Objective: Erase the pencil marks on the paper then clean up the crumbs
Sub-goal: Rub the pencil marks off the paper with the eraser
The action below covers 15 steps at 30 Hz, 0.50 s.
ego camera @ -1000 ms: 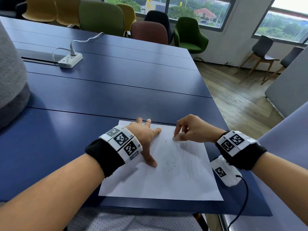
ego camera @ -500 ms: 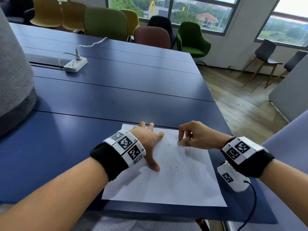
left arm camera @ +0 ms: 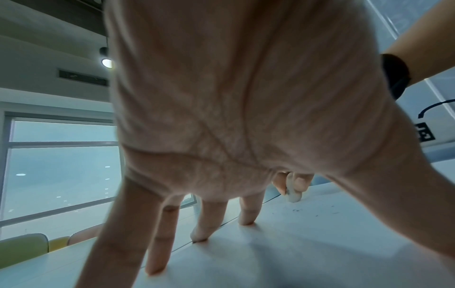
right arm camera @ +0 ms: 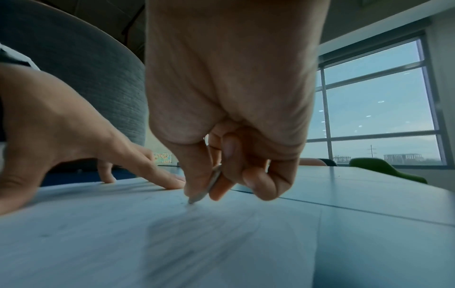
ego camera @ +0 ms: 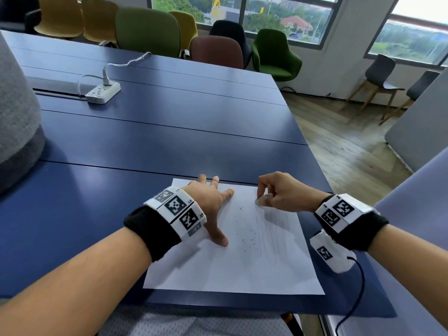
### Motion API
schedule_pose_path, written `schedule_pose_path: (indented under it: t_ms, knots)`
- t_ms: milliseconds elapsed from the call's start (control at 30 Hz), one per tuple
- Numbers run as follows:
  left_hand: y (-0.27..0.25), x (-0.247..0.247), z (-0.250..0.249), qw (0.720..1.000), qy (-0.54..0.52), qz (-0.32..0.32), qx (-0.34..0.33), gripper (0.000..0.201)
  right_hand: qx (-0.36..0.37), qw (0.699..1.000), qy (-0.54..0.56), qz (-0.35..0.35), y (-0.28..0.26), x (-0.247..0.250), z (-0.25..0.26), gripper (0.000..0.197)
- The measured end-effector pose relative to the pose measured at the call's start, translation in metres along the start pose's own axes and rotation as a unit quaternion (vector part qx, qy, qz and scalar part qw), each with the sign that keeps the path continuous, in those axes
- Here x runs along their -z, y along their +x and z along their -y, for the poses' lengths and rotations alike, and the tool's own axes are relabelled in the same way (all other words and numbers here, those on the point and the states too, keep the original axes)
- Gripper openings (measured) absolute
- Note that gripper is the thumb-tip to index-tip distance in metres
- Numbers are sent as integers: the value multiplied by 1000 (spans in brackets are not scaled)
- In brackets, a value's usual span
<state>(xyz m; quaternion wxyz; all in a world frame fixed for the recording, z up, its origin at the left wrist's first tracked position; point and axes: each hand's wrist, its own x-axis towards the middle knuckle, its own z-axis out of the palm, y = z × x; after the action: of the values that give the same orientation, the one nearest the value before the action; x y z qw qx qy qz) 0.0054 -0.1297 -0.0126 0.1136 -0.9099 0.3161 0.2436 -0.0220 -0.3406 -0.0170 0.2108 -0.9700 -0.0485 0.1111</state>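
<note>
A white sheet of paper (ego camera: 218, 267) lies on the blue table (ego camera: 150, 151) near its front edge. Faint pencil lines (ego camera: 274, 229) run down its right half, and dark eraser crumbs (ego camera: 249, 238) are scattered in the middle. My left hand (ego camera: 213, 202) lies spread with straight fingers on the sheet's upper left part, pressing it down. My right hand (ego camera: 274, 194) pinches a small whitish eraser (ego camera: 260, 201) whose tip touches the paper near the top right. In the right wrist view the eraser (right arm camera: 211, 185) shows between thumb and fingers. From the left wrist view the eraser (left arm camera: 294, 195) is seen past my fingers.
A white power strip (ego camera: 103, 92) with a cable lies far back on the left. A grey padded shape (ego camera: 17, 117) stands at the left edge. Chairs (ego camera: 274, 54) line the far side. The table's right edge drops to a wooden floor (ego camera: 344, 146).
My right hand with the eraser has shifted slightly up the paper, toward its top edge. The left hand stays pressed in the same place.
</note>
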Motion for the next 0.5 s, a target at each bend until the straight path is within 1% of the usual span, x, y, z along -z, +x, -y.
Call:
schedule_pose_path:
  t_ms: [33, 100, 133, 167, 200, 267, 300, 333, 433, 467, 500]
  knots:
    - [0, 0, 0, 1000, 0, 1, 0, 130, 5, 1000, 0, 16, -2, -1, 0, 11]
    - [0, 0, 0, 1000, -2, 2, 0, 130, 12, 995, -1, 95, -8, 0, 4, 11]
    - [0, 1, 0, 1000, -3, 2, -1, 130, 9, 992, -2, 122, -10, 0, 6, 11]
    - [0, 1, 0, 1000, -4, 4, -1, 131, 4, 993, -2, 121, -10, 0, 7, 12]
    - [1, 0, 0, 1000, -3, 5, -1, 131, -3, 996, -2, 93, -9, -1, 7, 12]
    - [1, 0, 0, 1000, 1, 4, 0, 130, -6, 1000, -5, 18, -8, -6, 8, 14]
    - [1, 0, 0, 1000, 2, 3, 0, 130, -2, 1000, -5, 4, -11, -8, 8, 15]
    - [1, 0, 0, 1000, 2, 2, 1, 130, 6, 1000, -5, 16, -14, -10, 9, 13]
    - [1, 1, 0, 1000, 2, 2, 0, 130, 27, 994, -9, 108, -25, -9, 14, 9]
    - [1, 1, 1, 1000, 2, 3, -1, 130, 23, 994, -10, 110, -24, -8, 14, 9]
    - [1, 1, 0, 1000, 2, 3, -1, 130, 13, 996, -4, 90, -22, -8, 12, 9]
